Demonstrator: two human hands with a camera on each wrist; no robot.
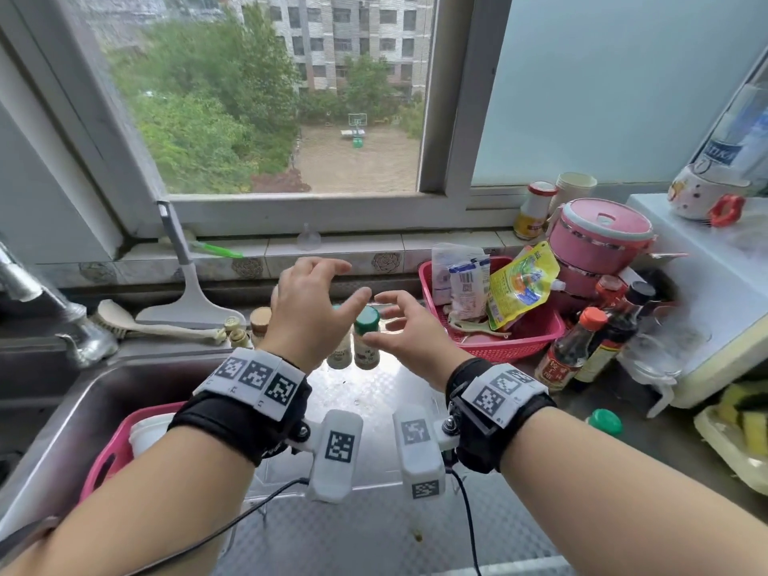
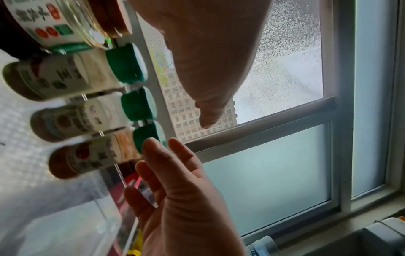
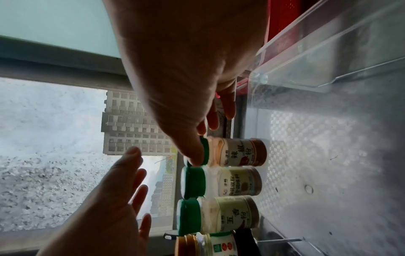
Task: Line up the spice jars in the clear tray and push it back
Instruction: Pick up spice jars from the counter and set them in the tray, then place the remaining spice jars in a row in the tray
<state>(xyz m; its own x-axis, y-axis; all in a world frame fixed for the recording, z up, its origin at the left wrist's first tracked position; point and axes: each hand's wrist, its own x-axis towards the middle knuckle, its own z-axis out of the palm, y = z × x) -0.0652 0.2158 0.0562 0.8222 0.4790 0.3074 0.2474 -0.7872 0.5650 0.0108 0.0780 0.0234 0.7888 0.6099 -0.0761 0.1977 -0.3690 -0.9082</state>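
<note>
Three green-capped spice jars (image 3: 236, 181) stand side by side at the far end of the clear tray (image 1: 374, 405), with a bigger brown-lidded jar (image 3: 210, 246) at the row's left end. In the head view only the rightmost green-capped jar (image 1: 367, 326) shows fully. My left hand (image 1: 332, 284) hovers over the row with its fingers spread, holding nothing. My right hand (image 1: 388, 322) is just right of that jar with relaxed fingers. In the right wrist view its thumb (image 3: 195, 155) overlaps the chili jar's cap (image 3: 206, 150); whether they touch I cannot tell.
A red basket (image 1: 519, 338) of packets stands right of the tray, with sauce bottles (image 1: 569, 351) and a pink lunch box (image 1: 598, 234) beyond it. The sink (image 1: 62, 409) with a pink basket (image 1: 108, 455) lies left. A squeegee (image 1: 187, 293) leans on the tiled sill behind.
</note>
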